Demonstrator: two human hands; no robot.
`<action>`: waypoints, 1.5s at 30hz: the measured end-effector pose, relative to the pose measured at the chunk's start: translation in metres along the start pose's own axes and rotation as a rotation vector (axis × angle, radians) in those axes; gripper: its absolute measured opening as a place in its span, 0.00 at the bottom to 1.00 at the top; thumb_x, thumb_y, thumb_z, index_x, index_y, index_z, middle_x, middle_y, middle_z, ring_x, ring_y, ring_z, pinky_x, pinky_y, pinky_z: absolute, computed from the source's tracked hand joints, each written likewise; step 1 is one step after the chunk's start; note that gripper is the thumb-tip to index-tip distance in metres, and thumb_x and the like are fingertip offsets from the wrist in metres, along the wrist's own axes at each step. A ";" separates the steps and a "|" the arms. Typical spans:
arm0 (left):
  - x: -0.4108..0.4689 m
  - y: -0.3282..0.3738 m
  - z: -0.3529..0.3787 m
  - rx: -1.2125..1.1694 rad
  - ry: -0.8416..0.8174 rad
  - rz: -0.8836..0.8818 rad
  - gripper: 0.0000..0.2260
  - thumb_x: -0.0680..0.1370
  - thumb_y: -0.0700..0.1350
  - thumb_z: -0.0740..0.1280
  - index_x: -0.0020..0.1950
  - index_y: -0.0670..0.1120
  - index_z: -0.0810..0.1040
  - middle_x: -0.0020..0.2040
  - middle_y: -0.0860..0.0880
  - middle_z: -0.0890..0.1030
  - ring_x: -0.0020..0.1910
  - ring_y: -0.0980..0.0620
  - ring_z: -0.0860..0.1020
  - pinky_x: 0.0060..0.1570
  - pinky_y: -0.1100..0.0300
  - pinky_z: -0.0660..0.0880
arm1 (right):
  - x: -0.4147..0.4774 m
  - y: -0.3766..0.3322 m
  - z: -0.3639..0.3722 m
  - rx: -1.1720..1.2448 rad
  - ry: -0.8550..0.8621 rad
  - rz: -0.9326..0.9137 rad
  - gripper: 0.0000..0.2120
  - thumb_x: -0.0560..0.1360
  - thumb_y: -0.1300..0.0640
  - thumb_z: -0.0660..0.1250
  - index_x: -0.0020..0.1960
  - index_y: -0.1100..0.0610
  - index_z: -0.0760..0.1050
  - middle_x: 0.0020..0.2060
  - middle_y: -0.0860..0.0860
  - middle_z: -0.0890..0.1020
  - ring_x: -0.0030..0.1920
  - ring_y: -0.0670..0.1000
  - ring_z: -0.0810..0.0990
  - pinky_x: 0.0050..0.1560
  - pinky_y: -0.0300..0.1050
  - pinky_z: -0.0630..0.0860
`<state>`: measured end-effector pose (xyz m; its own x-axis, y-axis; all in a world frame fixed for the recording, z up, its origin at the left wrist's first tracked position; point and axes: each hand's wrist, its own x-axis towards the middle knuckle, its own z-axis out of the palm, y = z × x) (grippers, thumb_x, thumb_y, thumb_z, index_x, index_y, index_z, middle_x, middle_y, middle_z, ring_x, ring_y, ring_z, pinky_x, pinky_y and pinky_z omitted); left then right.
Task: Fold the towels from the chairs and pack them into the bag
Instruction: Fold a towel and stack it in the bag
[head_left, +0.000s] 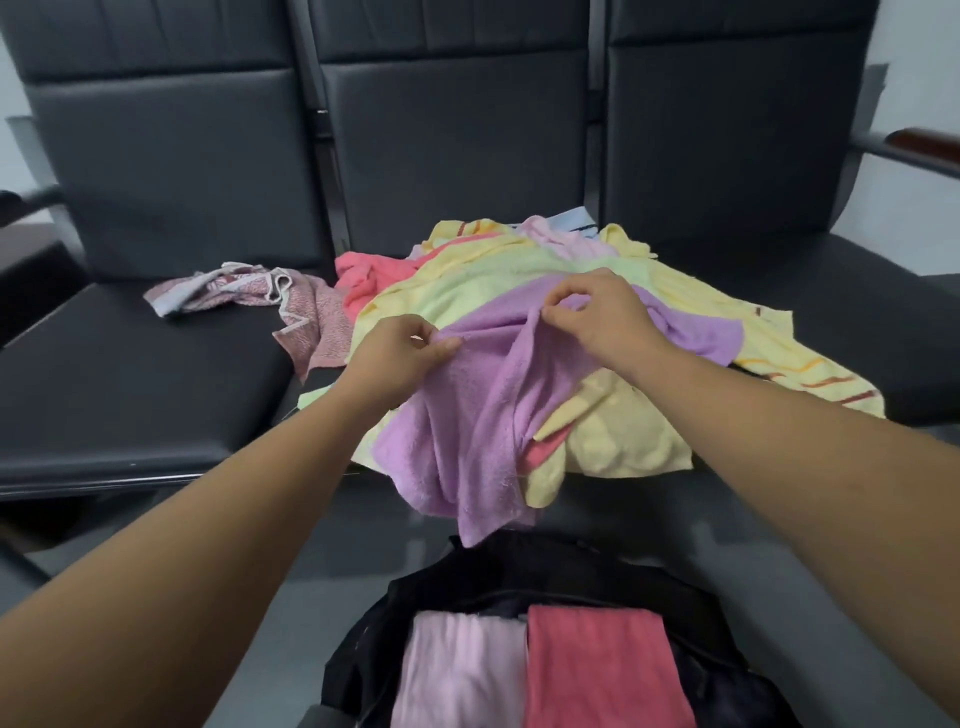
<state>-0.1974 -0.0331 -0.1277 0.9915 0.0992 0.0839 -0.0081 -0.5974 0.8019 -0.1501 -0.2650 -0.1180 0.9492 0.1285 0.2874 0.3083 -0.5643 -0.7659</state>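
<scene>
A purple towel (483, 415) lies crumpled on top of a heap of towels on the middle chair seat, its lower end hanging over the front edge. My left hand (402, 351) pinches its upper left edge. My right hand (597, 312) pinches the upper edge further right. Under it lie a pale green towel (467, 291), yellow towels (628, 436) and a coral towel (363, 275). Below, an open black bag (519, 577) holds a folded pink towel (457, 670) beside a folded coral-red towel (597, 665).
A maroon patterned towel (311, 322) sprawls on the left chair seat (130, 379). Three black chairs stand side by side with tall backs (457, 130). A chair armrest (914, 145) sticks out at the far right. The grey floor (291, 597) lies between chairs and bag.
</scene>
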 end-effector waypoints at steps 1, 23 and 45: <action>-0.004 0.004 -0.005 -0.044 -0.005 0.015 0.14 0.79 0.52 0.71 0.45 0.42 0.77 0.37 0.45 0.79 0.36 0.47 0.75 0.37 0.52 0.74 | -0.006 -0.009 -0.009 0.029 0.000 -0.015 0.05 0.77 0.61 0.71 0.43 0.55 0.82 0.41 0.41 0.76 0.41 0.40 0.74 0.37 0.27 0.68; -0.146 0.178 -0.111 -0.631 -0.347 0.277 0.08 0.75 0.35 0.72 0.53 0.43 0.79 0.45 0.43 0.82 0.40 0.49 0.82 0.42 0.58 0.81 | -0.118 -0.195 -0.128 0.397 -0.650 0.010 0.20 0.77 0.59 0.73 0.68 0.52 0.74 0.48 0.52 0.84 0.35 0.52 0.80 0.36 0.44 0.76; -0.136 0.182 -0.098 -0.306 -0.498 0.284 0.09 0.70 0.42 0.73 0.48 0.39 0.82 0.39 0.45 0.83 0.37 0.52 0.81 0.37 0.64 0.77 | -0.126 -0.181 -0.134 0.282 -0.667 -0.003 0.14 0.78 0.54 0.72 0.59 0.61 0.80 0.31 0.48 0.71 0.30 0.46 0.63 0.32 0.40 0.60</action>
<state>-0.3468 -0.0776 0.0651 0.8860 -0.4544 0.0920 -0.2425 -0.2851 0.9273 -0.3341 -0.2881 0.0611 0.7574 0.6507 -0.0540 0.2300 -0.3433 -0.9106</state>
